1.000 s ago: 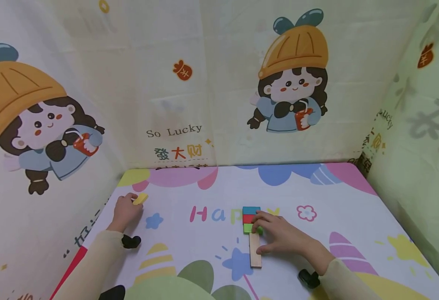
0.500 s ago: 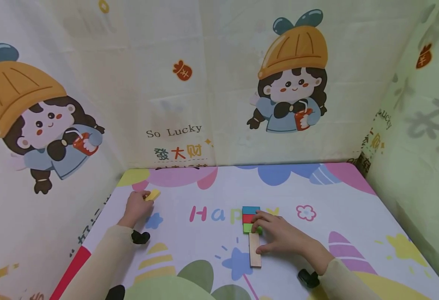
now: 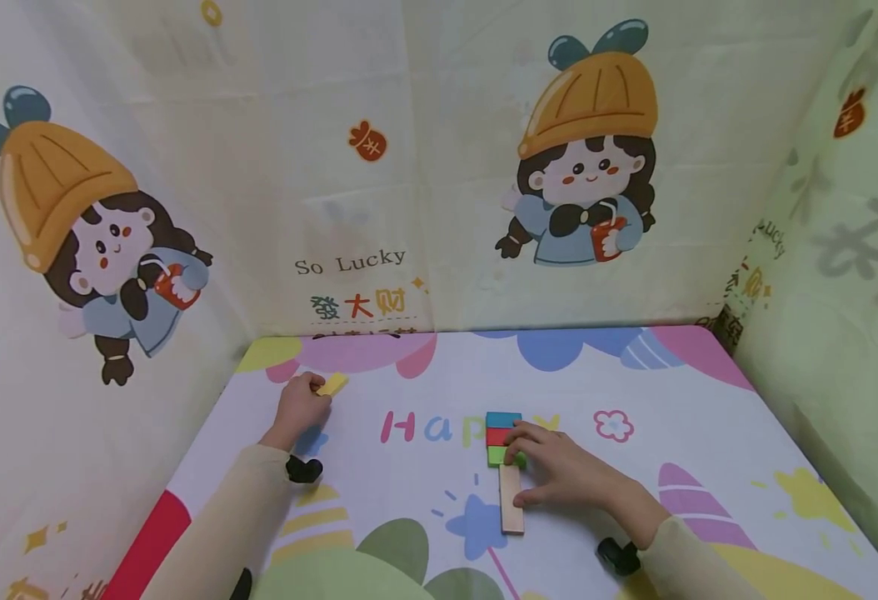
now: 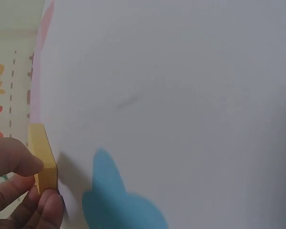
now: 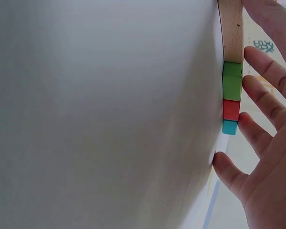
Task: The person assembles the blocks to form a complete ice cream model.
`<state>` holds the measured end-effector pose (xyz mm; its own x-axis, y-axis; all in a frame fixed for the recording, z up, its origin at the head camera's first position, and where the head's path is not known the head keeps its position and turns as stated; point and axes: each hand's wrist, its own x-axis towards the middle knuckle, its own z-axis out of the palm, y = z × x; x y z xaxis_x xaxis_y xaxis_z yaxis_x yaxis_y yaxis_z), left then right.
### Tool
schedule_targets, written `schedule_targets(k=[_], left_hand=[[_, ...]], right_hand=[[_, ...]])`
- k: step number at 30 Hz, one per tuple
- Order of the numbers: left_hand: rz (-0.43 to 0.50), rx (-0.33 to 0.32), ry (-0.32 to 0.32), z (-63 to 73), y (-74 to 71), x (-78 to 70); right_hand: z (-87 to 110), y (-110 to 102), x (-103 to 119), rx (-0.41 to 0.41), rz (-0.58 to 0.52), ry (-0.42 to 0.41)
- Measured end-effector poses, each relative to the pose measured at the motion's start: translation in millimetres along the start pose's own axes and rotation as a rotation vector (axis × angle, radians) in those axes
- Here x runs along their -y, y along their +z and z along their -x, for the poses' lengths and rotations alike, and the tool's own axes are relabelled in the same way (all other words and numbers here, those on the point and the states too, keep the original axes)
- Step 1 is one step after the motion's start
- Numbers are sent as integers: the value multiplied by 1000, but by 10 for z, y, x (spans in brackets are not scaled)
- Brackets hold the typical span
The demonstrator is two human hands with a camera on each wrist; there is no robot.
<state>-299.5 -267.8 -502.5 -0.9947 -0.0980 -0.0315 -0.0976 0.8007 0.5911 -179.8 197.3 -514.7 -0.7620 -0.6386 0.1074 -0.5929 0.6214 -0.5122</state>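
Note:
My left hand pinches a yellow wooden block between thumb and fingers at the far left of the table; the left wrist view shows this yellow block just over the tabletop. Right of centre, a blue block, a red block and a green block lie in a row, touching. A plain wooden block lies lengthwise at the near end, against the green one. My right hand rests over this row, fingers spread and fingertips at the blocks, partly hiding the green and red ones.
The tabletop has a printed mat with letters, stars and coloured shapes. Printed cloth walls close off the back and both sides. Black wrist straps sit at the sleeves.
My left hand has moved right and slightly away from me, carrying the yellow block with it. The right hand and the row of blocks stay where they were.

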Motion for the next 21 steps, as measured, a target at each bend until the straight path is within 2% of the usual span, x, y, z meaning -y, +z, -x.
schedule_targets(k=[7,14,21], left_hand=[[2,54,-19,-11,121,-178],[31,64,-18,-6,265,-377],[95,54,-23,27,482,-606]], right_hand=[[0,-15,35,16,-16,11],[6,-27,55,16,-23,23],[12,-16,41,19,-26,29]])
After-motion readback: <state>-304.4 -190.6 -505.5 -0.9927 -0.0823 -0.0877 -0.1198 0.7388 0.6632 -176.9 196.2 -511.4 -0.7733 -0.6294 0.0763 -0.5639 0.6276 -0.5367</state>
